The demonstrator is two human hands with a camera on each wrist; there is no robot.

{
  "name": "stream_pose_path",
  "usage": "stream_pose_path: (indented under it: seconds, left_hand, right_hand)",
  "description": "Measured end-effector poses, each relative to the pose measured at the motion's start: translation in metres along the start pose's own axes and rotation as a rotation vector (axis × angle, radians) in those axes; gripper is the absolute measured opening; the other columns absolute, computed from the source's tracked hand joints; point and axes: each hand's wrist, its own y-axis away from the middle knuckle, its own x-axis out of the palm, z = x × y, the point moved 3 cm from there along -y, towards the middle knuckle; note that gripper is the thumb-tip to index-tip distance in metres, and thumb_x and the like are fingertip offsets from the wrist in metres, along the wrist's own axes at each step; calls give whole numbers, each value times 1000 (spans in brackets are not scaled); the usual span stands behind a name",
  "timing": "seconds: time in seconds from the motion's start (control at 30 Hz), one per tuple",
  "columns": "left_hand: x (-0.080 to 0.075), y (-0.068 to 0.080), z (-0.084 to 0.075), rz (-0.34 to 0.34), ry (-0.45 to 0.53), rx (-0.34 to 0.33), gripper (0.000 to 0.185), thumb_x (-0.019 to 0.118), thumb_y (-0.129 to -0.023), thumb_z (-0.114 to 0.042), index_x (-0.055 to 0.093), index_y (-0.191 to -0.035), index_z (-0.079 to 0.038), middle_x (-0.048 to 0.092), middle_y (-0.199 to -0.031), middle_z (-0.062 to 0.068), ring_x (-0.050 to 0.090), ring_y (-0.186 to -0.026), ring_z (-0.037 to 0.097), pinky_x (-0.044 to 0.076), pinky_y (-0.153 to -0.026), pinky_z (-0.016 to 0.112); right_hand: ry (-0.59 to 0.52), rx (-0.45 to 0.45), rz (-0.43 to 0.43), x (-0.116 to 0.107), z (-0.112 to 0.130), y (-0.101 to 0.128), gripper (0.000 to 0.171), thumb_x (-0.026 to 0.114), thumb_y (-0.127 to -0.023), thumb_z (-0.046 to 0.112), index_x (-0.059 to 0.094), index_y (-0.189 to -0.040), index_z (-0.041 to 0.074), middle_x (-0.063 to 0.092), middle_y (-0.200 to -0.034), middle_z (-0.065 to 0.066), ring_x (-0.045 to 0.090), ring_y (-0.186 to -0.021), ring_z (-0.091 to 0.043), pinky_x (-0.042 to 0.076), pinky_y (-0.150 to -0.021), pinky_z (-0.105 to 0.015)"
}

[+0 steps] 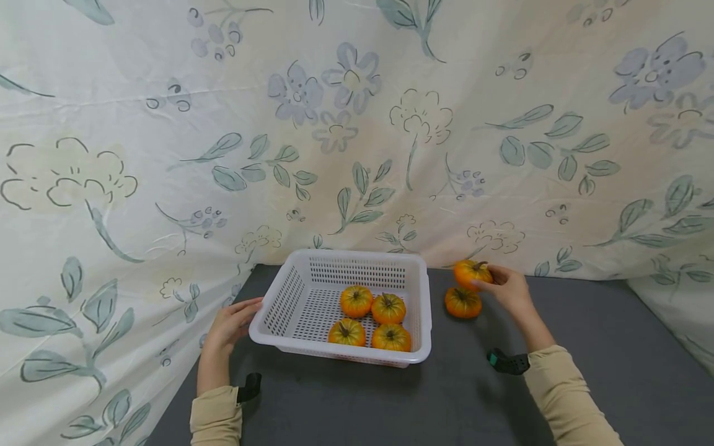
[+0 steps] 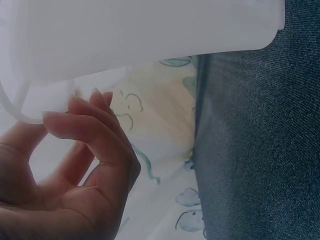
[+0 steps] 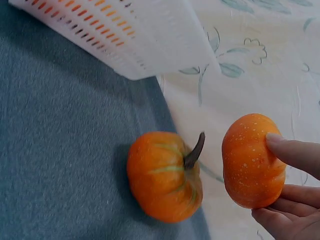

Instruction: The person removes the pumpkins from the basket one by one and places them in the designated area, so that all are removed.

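Note:
My right hand pinches a small orange pumpkin between thumb and fingers, held up off the table. Below it, a second small pumpkin with a brown stem rests on the dark cloth, apart from the held one. At the other side, my left hand grips the left rim of a white plastic basket, thumb and curled fingers at its edge in the left wrist view. Inside the basket lie several more pumpkins, grouped toward its right half.
A dark grey cloth covers the table. Behind and along the sides hangs a white floral curtain, close to the basket's back edge. Black straps sit on both wrists.

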Motion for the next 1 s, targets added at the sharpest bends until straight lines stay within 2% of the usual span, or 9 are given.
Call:
stream_pose_path:
  seconds: [0.23, 0.6, 1.0]
  left_hand:
    - [0, 0, 0, 6, 8, 3, 62, 72, -88, -34, 54, -137, -1, 69, -106, -7, 66, -87, 5, 55, -75, 27]
    - [-1, 1, -2, 16, 8, -1, 65, 72, -88, -37, 53, -138, -1, 69, -103, -8, 66, -86, 5, 55, -75, 27]
    - [-1, 1, -2, 16, 27, -8, 65, 73, -87, -36, 53, -138, -1, 68, -99, -11, 66, -86, 5, 55, -74, 26]
  right_hand:
    - [27, 31, -31, -6, -15, 1, 71, 65, -94, 21, 30, -147, -10, 33, -150, -33, 36, -139, -46, 37, -110, -51]
    - [127, 58, -55, -17, -38, 5, 69, 66, -93, 23, 35, -143, -13, 38, -144, -37, 40, -134, -49, 40, -105, -54]
    - [184, 97, -81, -22, -57, 8, 68, 67, -92, 21, 38, -140, -16, 41, -140, -38, 42, -130, -51, 39, -105, -56]
